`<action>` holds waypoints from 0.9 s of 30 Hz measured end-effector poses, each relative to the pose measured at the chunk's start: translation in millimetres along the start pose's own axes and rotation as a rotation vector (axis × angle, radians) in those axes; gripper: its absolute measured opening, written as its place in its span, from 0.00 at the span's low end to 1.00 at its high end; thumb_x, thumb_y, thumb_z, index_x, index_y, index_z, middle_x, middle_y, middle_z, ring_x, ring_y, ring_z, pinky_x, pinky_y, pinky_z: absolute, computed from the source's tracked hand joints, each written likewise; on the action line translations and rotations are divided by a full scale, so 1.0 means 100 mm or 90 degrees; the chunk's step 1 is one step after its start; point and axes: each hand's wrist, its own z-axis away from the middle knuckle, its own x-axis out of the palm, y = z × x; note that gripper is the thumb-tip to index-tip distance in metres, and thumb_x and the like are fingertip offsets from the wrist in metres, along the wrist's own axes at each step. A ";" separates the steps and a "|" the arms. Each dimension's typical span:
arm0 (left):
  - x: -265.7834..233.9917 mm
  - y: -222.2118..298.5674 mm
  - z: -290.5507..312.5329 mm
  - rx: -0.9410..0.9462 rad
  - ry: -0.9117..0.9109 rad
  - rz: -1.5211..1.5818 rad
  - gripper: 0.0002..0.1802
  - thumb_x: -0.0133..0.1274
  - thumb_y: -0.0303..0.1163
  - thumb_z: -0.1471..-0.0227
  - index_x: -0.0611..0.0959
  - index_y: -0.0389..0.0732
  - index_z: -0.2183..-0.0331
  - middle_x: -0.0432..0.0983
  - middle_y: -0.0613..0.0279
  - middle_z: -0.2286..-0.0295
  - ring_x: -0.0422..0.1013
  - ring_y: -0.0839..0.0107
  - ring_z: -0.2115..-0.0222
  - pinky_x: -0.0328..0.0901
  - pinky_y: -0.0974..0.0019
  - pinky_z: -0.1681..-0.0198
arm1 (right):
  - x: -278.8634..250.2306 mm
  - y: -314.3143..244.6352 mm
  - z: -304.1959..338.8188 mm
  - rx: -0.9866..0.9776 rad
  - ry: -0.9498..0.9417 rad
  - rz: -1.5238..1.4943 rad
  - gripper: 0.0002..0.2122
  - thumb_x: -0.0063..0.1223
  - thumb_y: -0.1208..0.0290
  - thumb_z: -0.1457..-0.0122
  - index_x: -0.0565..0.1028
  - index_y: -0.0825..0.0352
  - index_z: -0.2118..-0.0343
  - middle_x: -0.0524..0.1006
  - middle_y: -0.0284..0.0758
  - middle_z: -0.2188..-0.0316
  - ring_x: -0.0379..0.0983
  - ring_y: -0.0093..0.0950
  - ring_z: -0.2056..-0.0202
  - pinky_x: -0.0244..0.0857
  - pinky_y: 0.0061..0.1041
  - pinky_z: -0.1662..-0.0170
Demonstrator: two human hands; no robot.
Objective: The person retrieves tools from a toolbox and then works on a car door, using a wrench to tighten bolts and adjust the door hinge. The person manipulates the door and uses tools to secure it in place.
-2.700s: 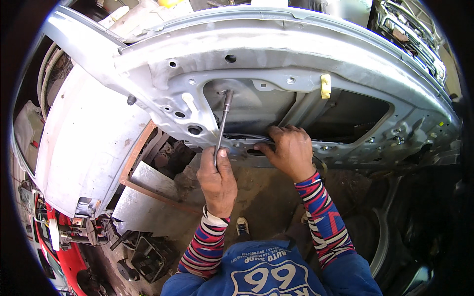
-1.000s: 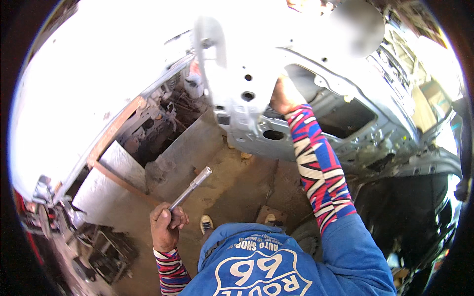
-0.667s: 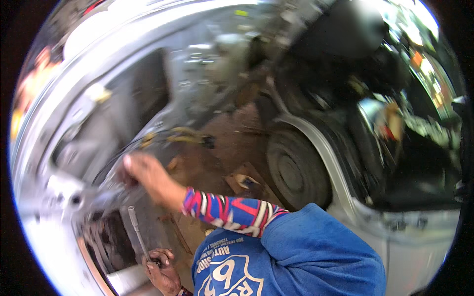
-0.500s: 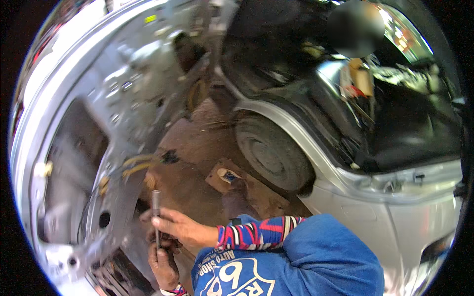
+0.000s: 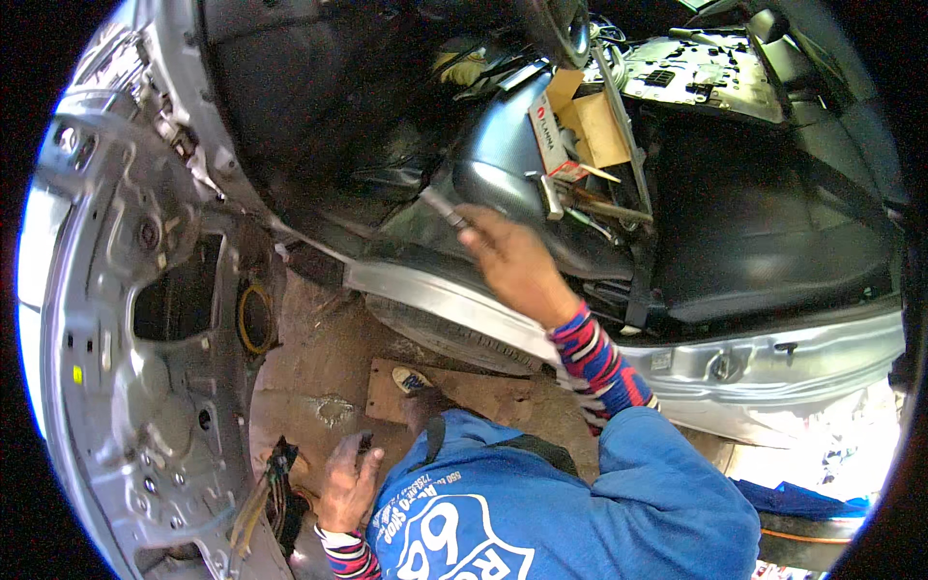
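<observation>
Stretched out over the car's open doorway, my right hand (image 5: 503, 259) is closed around a slim silver rod-shaped tool (image 5: 441, 205). The tool's free end points up and left, toward the dark footwell beside the driver's seat (image 5: 503, 126). Its exact kind cannot be made out. Low beside my body, my left hand (image 5: 348, 485) is curled, with a small dark thing (image 5: 364, 441) at its fingertips that I cannot identify. The stripped inner door panel (image 5: 126, 367) stands open to the left of that hand, apart from it.
An opened cardboard box (image 5: 594, 130) and a hammer (image 5: 549, 195) lie among tools on the seat. The silver door sill (image 5: 454, 302) runs below my right arm, above a tyre (image 5: 454, 338). Loose wiring (image 5: 280, 483) hangs near the door. A shoe (image 5: 411, 379) rests on a board.
My hands have parted. The right one has carried the silver tool away from the door, up and right into the car's cabin; the left stays low. The view has turned toward the seat.
</observation>
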 end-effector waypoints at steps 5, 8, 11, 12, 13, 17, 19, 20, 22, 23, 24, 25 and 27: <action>-0.22 0.00 -0.37 -0.163 -0.021 -0.007 0.24 0.55 0.40 0.42 0.79 0.31 0.52 0.77 0.39 0.56 0.73 0.46 0.54 0.66 0.54 0.48 | -0.88 0.73 -0.53 0.021 -0.014 0.167 0.11 0.51 0.73 0.39 0.81 0.64 0.56 0.80 0.51 0.66 0.78 0.49 0.63 0.72 0.41 0.59; -0.31 -0.04 -0.55 -0.170 -0.019 -0.010 0.21 0.56 0.37 0.43 0.80 0.30 0.54 0.78 0.41 0.57 0.75 0.47 0.55 0.67 0.56 0.49 | -1.34 1.04 -0.56 0.066 -0.032 0.152 0.11 0.57 0.76 0.45 0.82 0.66 0.59 0.80 0.49 0.69 0.78 0.46 0.65 0.71 0.38 0.60; -0.33 -0.04 -0.81 -0.182 -0.019 0.028 0.19 0.56 0.35 0.43 0.81 0.31 0.55 0.78 0.43 0.58 0.75 0.48 0.56 0.67 0.56 0.50 | -1.66 1.23 -0.32 0.095 -0.059 0.217 0.13 0.53 0.81 0.49 0.81 0.68 0.59 0.80 0.49 0.68 0.77 0.46 0.65 0.70 0.39 0.59; -0.32 -0.02 -0.95 -0.176 -0.033 0.028 0.17 0.55 0.35 0.42 0.82 0.31 0.56 0.79 0.43 0.58 0.75 0.49 0.56 0.67 0.56 0.50 | -1.73 1.27 -0.21 0.133 -0.050 0.223 0.15 0.51 0.83 0.50 0.81 0.68 0.59 0.80 0.48 0.67 0.76 0.46 0.64 0.69 0.39 0.58; -0.28 0.03 -1.12 -0.118 0.001 0.073 0.17 0.55 0.35 0.41 0.82 0.31 0.56 0.79 0.43 0.59 0.75 0.49 0.56 0.67 0.56 0.50 | -1.77 1.31 -0.11 0.144 -0.037 0.235 0.16 0.50 0.84 0.51 0.81 0.68 0.59 0.80 0.47 0.67 0.76 0.46 0.63 0.69 0.39 0.56; -0.04 0.44 -1.98 0.011 0.041 0.102 0.16 0.55 0.35 0.40 0.83 0.33 0.57 0.79 0.45 0.59 0.74 0.50 0.56 0.66 0.54 0.49 | -1.94 1.44 0.18 0.197 0.022 0.274 0.21 0.44 0.88 0.55 0.81 0.67 0.57 0.80 0.43 0.65 0.73 0.45 0.60 0.66 0.37 0.52; 0.13 0.75 -2.56 0.179 0.028 -0.019 0.14 0.56 0.34 0.41 0.83 0.33 0.58 0.79 0.45 0.59 0.74 0.47 0.56 0.66 0.53 0.49 | -1.99 1.46 0.24 0.189 0.090 0.304 0.18 0.47 0.86 0.50 0.81 0.66 0.57 0.79 0.42 0.65 0.72 0.44 0.59 0.65 0.37 0.50; 0.24 0.93 -2.81 0.298 0.044 0.033 0.14 0.56 0.33 0.41 0.83 0.33 0.58 0.79 0.45 0.59 0.73 0.46 0.56 0.66 0.51 0.49 | -2.01 1.46 0.25 0.187 0.122 0.318 0.17 0.48 0.85 0.48 0.81 0.66 0.57 0.79 0.42 0.64 0.72 0.43 0.58 0.65 0.37 0.50; 0.56 1.30 -3.35 0.423 0.062 0.041 0.12 0.55 0.31 0.42 0.83 0.34 0.60 0.78 0.45 0.60 0.72 0.44 0.55 0.66 0.49 0.49 | -2.05 1.45 0.24 0.170 0.184 0.339 0.15 0.49 0.83 0.46 0.81 0.67 0.57 0.79 0.42 0.63 0.72 0.43 0.57 0.65 0.36 0.49; 0.72 1.46 -3.58 0.487 0.102 0.009 0.11 0.55 0.30 0.43 0.83 0.34 0.61 0.78 0.45 0.61 0.72 0.44 0.56 0.67 0.48 0.50 | -2.06 1.43 0.24 0.160 0.214 0.343 0.14 0.50 0.82 0.45 0.81 0.67 0.57 0.79 0.42 0.62 0.72 0.42 0.56 0.65 0.36 0.49; 0.88 1.61 -3.81 0.461 0.082 0.006 0.10 0.55 0.30 0.44 0.84 0.36 0.62 0.77 0.47 0.61 0.72 0.46 0.56 0.67 0.48 0.50 | -2.06 1.41 0.25 0.158 0.244 0.347 0.13 0.51 0.81 0.44 0.81 0.67 0.57 0.79 0.43 0.61 0.72 0.42 0.55 0.65 0.36 0.48; 1.02 1.73 -3.99 0.452 0.084 -0.003 0.09 0.56 0.30 0.45 0.84 0.37 0.63 0.76 0.48 0.62 0.72 0.48 0.56 0.68 0.48 0.51 | -2.06 1.39 0.26 0.154 0.258 0.323 0.13 0.51 0.81 0.43 0.81 0.67 0.57 0.79 0.43 0.61 0.72 0.41 0.55 0.65 0.35 0.48; 1.23 1.86 -4.18 0.431 0.080 -0.127 0.11 0.57 0.33 0.47 0.84 0.39 0.62 0.75 0.50 0.63 0.72 0.49 0.59 0.68 0.49 0.52 | -2.09 1.35 0.34 0.147 0.287 0.282 0.12 0.51 0.81 0.43 0.81 0.67 0.57 0.79 0.42 0.60 0.72 0.40 0.54 0.65 0.34 0.48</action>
